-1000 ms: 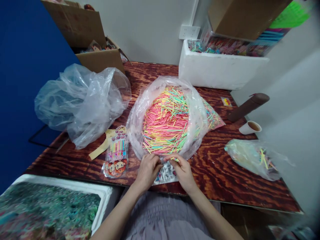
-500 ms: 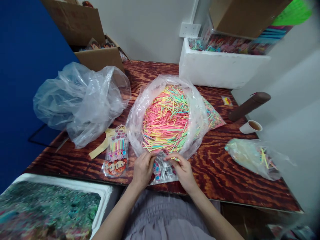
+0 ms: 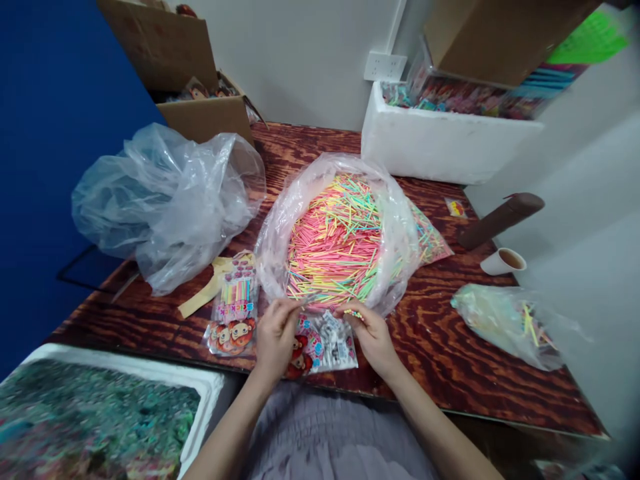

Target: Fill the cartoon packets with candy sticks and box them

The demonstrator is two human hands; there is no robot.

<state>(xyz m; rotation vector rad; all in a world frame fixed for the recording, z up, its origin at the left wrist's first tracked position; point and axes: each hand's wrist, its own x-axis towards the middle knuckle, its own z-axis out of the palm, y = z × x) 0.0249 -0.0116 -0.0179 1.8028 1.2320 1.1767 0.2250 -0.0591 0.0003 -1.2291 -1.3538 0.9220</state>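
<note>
A big clear plastic bag (image 3: 273, 233) lies open in the middle of the table, full of thin pink, yellow and green sticks (image 3: 333, 243). At its near edge my left hand (image 3: 277, 333) is closed in a pinch; what the fingertips hold is too small to make out. My right hand (image 3: 373, 339) is closed around a small bundle of coloured sticks (image 3: 354, 313), whose ends show between the fingers. Below and between my hands lie printed clear packets (image 3: 327, 343), partly hidden by my left hand.
On the left are filled stick packets (image 3: 233, 303), a crumpled clear bag (image 3: 185, 200) and a cardboard box (image 3: 207, 119). A foam box (image 3: 440, 143) stands behind; a brown bottle (image 3: 503, 219), paper cup (image 3: 503, 261) and small bag (image 3: 505, 320) are right. A foam tub (image 3: 210, 383) sits front left.
My hands have moved a little apart, the left one leftward. More of the printed packets below them now shows. The right hand still holds the stick bundle.
</note>
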